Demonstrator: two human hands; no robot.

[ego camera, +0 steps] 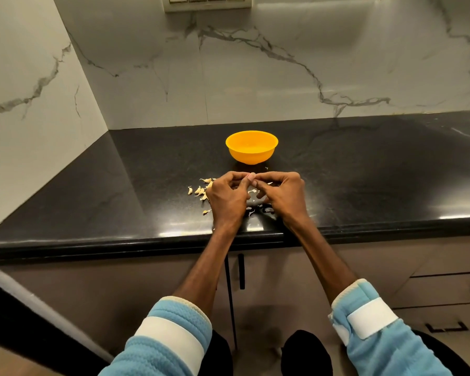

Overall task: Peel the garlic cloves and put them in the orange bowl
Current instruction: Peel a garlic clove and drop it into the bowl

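together, left hand [227, 198] and right hand [282, 196] hold a pinching grip on the garlic clove [249, 175].

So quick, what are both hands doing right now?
Left hand: pinching a small garlic clove, mostly hidden.
Right hand: pinching the same clove.

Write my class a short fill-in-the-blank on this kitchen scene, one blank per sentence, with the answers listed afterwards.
1. The round plastic bowl stands on a glossy ____ stone countertop.
2. That bowl is ____ in colour.
3. The heap of pale garlic pieces lies beside the ____ hand.
4. The left hand and right hand together pinch one small garlic clove in front of the ____.

Answers: black; orange; left; bowl
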